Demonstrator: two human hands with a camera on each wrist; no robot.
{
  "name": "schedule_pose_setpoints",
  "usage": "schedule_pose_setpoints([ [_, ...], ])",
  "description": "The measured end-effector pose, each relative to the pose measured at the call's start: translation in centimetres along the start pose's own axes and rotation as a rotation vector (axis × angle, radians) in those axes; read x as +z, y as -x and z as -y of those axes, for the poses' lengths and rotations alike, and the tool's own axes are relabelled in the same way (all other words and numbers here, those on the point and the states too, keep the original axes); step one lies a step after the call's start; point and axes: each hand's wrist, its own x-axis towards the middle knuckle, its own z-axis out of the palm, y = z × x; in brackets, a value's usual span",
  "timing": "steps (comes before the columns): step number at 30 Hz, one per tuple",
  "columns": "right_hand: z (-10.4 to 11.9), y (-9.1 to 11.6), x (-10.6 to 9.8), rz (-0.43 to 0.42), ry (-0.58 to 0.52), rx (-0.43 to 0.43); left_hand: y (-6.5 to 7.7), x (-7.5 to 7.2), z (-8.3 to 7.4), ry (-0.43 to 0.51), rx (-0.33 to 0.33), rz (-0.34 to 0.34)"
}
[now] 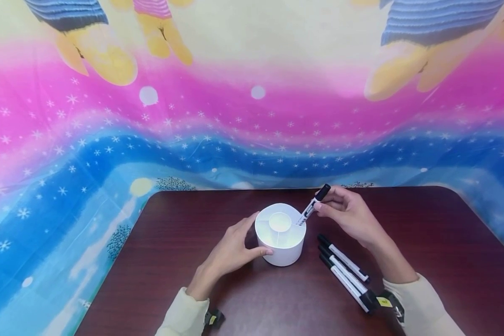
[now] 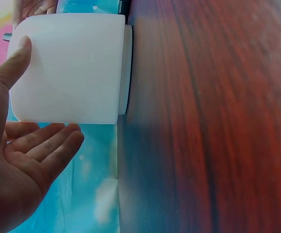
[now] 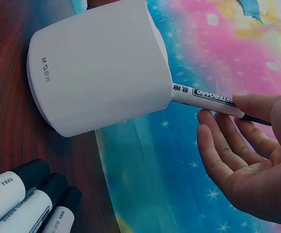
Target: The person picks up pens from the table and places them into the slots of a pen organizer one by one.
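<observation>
A white round pen holder (image 1: 282, 256) with a central cup and divided compartments stands upright on the table. My left hand (image 1: 231, 247) holds it from the left side, thumb against its wall (image 2: 72, 68) and fingers spread round the far side. Between thumb and fingers, my right hand (image 1: 348, 217) pinches a black-capped whiteboard marker (image 1: 311, 209) near its cap. The marker leans with its cap up and right, its lower end inside the holder's right-hand compartment. In the right wrist view, the marker (image 3: 203, 98) sticks out past the rim, and its lower end is hidden behind the wall.
Three more black-capped markers (image 1: 346, 262) lie side by side on the dark red-brown table (image 1: 172, 233), right of the holder and beside the right forearm. A colourful printed cloth (image 1: 235, 121) hangs behind the table's far edge.
</observation>
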Motion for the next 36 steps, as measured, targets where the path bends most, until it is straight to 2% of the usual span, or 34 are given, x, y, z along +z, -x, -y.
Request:
schedule_pose_setpoints([
  [12,-0.3,-0.1,0.7,0.004,0.025,0.006,0.0,-0.1,-0.1,0.001,0.003,-0.004],
  [24,-0.7,-0.1,1.6,0.004,0.117,0.021,0.0,0.0,0.0,-0.003,0.007,0.002],
  [36,-0.8,0.0,2.1,0.016,0.145,0.018,0.1,0.0,-0.2,0.003,0.012,-0.008],
])
